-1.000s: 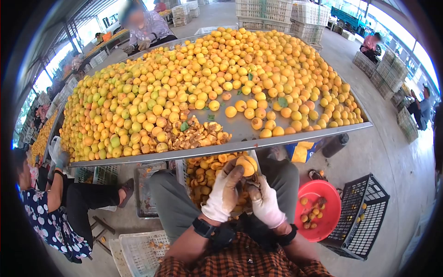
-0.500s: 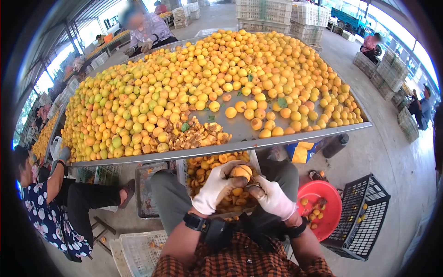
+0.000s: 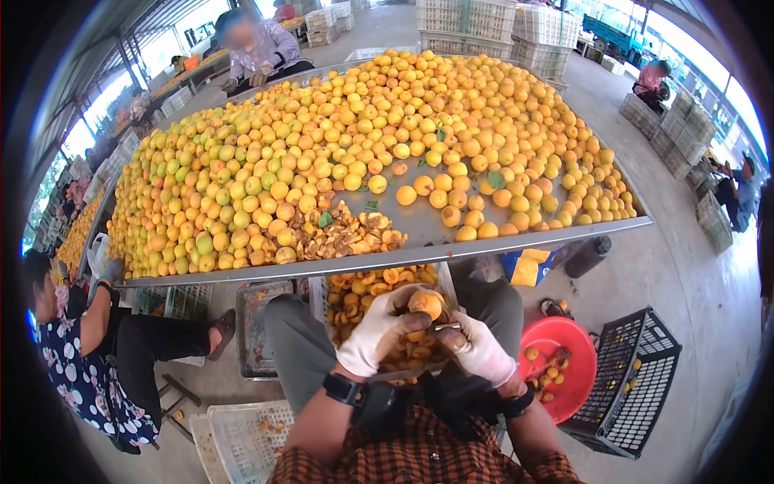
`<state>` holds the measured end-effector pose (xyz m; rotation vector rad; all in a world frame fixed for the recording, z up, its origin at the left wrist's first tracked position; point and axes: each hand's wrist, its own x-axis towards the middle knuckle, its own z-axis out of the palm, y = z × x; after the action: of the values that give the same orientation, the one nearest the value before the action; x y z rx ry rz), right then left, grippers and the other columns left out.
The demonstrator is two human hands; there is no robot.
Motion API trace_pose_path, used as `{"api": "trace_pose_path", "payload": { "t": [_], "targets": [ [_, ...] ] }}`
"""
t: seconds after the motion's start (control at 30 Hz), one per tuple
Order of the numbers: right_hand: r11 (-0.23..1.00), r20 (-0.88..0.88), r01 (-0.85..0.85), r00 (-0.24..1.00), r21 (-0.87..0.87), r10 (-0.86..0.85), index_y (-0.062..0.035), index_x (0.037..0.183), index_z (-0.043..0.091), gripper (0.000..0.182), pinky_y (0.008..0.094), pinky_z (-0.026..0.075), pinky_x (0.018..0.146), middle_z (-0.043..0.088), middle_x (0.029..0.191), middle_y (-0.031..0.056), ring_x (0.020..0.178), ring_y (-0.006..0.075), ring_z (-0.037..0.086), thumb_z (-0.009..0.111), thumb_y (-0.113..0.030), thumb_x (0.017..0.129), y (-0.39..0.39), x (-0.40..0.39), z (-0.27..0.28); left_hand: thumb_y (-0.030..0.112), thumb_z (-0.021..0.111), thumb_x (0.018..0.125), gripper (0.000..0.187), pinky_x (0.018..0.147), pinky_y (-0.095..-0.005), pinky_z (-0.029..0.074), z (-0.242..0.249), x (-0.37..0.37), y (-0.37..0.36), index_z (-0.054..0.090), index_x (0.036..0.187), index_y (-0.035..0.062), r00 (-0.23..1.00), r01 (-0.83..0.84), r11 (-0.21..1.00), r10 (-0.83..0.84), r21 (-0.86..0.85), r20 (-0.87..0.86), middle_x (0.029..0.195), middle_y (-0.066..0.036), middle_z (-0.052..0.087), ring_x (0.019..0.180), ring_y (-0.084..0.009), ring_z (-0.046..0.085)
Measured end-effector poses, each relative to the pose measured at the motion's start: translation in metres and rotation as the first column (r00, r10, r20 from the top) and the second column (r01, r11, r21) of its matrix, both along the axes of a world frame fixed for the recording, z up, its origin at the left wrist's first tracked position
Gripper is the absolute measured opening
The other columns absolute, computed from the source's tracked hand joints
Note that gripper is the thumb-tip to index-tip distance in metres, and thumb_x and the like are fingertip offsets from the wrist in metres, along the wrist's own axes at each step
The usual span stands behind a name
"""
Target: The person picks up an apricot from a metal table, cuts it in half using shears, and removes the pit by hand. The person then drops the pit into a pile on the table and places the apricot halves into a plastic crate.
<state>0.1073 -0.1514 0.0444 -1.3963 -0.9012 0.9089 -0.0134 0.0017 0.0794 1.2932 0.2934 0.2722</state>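
Observation:
My left hand (image 3: 380, 329), in a white glove, is closed around an apricot (image 3: 425, 303) above a crate. My right hand (image 3: 477, 345), gloved too, pinches a small knife (image 3: 448, 327), of which only a short glint of metal shows just below and right of the fruit. Beneath both hands, between my knees, the white crate (image 3: 318, 300) holds apricot halves (image 3: 393, 276). In front stands a metal-edged table (image 3: 419, 224) heaped with whole apricots (image 3: 266, 173). A pile of pulpy scraps (image 3: 348, 234) lies near its front edge.
To my right are a red basin (image 3: 582, 367) with some fruit and a black crate (image 3: 657, 355). A dark bottle (image 3: 588, 255) and a blue box (image 3: 528, 268) stand under the table edge. One co-worker (image 3: 101, 347) sits at left, another (image 3: 262, 52) across the table.
My right hand has drawn slightly away from the apricot, so the metal tool now shows. The apricot has turned a little in my left hand.

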Motion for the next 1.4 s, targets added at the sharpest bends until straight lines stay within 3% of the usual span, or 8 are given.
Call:
{"api": "trace_pose_path", "payload": {
  "t": [0.13, 0.33, 0.6, 0.87, 1.13, 1.27, 1.33, 1.4],
  "targets": [
    [0.993, 0.222, -0.101, 0.969, -0.062, 0.112, 0.0019, 0.107, 0.057, 0.029, 0.0265, 0.048, 0.077, 0.064, 0.09, 0.0072, 0.084, 0.0105, 0.057, 0.056, -0.024, 0.093, -0.001, 0.009, 0.003, 0.014, 0.065, 0.07, 0.045, 0.096, -0.0281, 0.04, 0.01, 0.0, 0.004, 0.059, 0.111, -0.0035, 0.993, 0.074, 0.987, -0.06, 0.142, -0.1, 0.111, -0.007, 0.061, 0.105, -0.0165, 0.055],
    [0.995, -0.24, 0.017, 0.97, -0.103, -0.042, 0.0, 0.107, 0.058, 0.027, 0.0252, 0.047, 0.08, 0.065, 0.095, 0.0064, 0.089, 0.01, 0.057, 0.056, -0.023, 0.093, 0.004, -0.01, -0.002, 0.019, 0.068, 0.083, 0.05, 0.091, -0.0255, 0.043, -0.035, 0.008, -0.033, 0.049, 0.126, 0.0005, 0.957, -0.181, 0.836, 0.271, -0.517, 0.103, 0.112, -0.004, 0.059, 0.106, -0.014, 0.055],
    [0.968, 0.239, -0.177, 0.946, -0.18, 0.217, 0.0018, 0.106, 0.057, 0.027, 0.0309, 0.051, 0.074, 0.067, 0.092, 0.0125, 0.085, 0.0182, 0.065, 0.057, -0.021, 0.092, -0.008, 0.015, 0.009, 0.003, 0.065, 0.072, 0.044, 0.094, -0.0262, 0.041, 0.004, -0.004, 0.003, 0.058, 0.114, -0.0044, 0.988, 0.054, 0.983, -0.026, 0.178, -0.154, 0.106, -0.008, 0.063, 0.101, -0.0141, 0.056],
    [0.989, 0.003, -0.107, 0.994, -0.099, 0.108, 0.0003, 0.105, 0.059, 0.024, 0.03, 0.05, 0.074, 0.066, 0.085, 0.0141, 0.077, 0.0194, 0.063, 0.06, -0.018, 0.089, -0.008, 0.004, -0.007, 0.007, 0.067, 0.073, 0.046, 0.092, -0.0258, 0.041, -0.017, -0.008, -0.024, 0.056, 0.117, -0.0029, 0.983, -0.154, 0.859, 0.184, -0.489, 0.014, 0.108, -0.005, 0.061, 0.102, -0.0132, 0.055],
    [0.961, 0.389, -0.26, 0.878, -0.098, 0.277, -0.001, 0.1, 0.058, 0.022, 0.0294, 0.05, 0.063, 0.063, 0.079, 0.0136, 0.067, 0.0192, 0.063, 0.063, -0.019, 0.088, -0.01, 0.018, 0.02, 0.011, 0.068, 0.069, 0.048, 0.092, -0.0269, 0.042, 0.017, -0.016, 0.009, 0.059, 0.114, -0.0033, 0.941, 0.19, 0.925, -0.076, 0.33, -0.329, 0.108, -0.009, 0.064, 0.098, -0.0178, 0.058],
    [0.99, -0.136, -0.096, 0.987, -0.105, 0.081, -0.0029, 0.1, 0.058, 0.02, 0.0246, 0.047, 0.056, 0.062, 0.074, 0.0096, 0.062, 0.0165, 0.061, 0.062, -0.019, 0.089, -0.008, 0.016, 0.02, 0.018, 0.063, 0.079, 0.049, 0.082, -0.0314, 0.049, 0.0, -0.017, -0.007, 0.053, 0.124, -0.0001, 0.997, 0.004, 0.993, -0.013, -0.115, -0.076, 0.108, -0.01, 0.062, 0.094, -0.0205, 0.061],
    [0.889, -0.558, 0.305, 0.827, 0.34, -0.07, -0.0037, 0.098, 0.053, 0.024, 0.0255, 0.036, 0.037, 0.048, 0.055, 0.0025, 0.038, 0.0104, 0.042, 0.05, -0.027, 0.096, 0.01, 0.01, 0.021, 0.026, 0.061, 0.085, 0.05, 0.078, -0.0331, 0.051, -0.01, -0.017, -0.013, 0.05, 0.126, 0.0004, 0.997, -0.027, 0.924, -0.001, -0.382, -0.073, 0.108, -0.01, 0.062, 0.091, -0.0216, 0.062],
    [0.831, -0.556, 0.429, 0.811, 0.354, -0.181, -0.003, 0.098, 0.052, 0.026, 0.026, 0.033, 0.035, 0.045, 0.053, 0.002, 0.035, 0.0101, 0.037, 0.047, -0.028, 0.097, 0.025, 0.005, 0.043, 0.044, 0.049, 0.094, 0.053, 0.067, -0.0327, 0.053, -0.036, -0.012, -0.012, 0.048, 0.125, 0.0008, 0.996, 0.085, 0.603, -0.043, -0.793, 0.075, 0.106, -0.013, 0.061, 0.084, -0.0231, 0.062]
  ]
}}
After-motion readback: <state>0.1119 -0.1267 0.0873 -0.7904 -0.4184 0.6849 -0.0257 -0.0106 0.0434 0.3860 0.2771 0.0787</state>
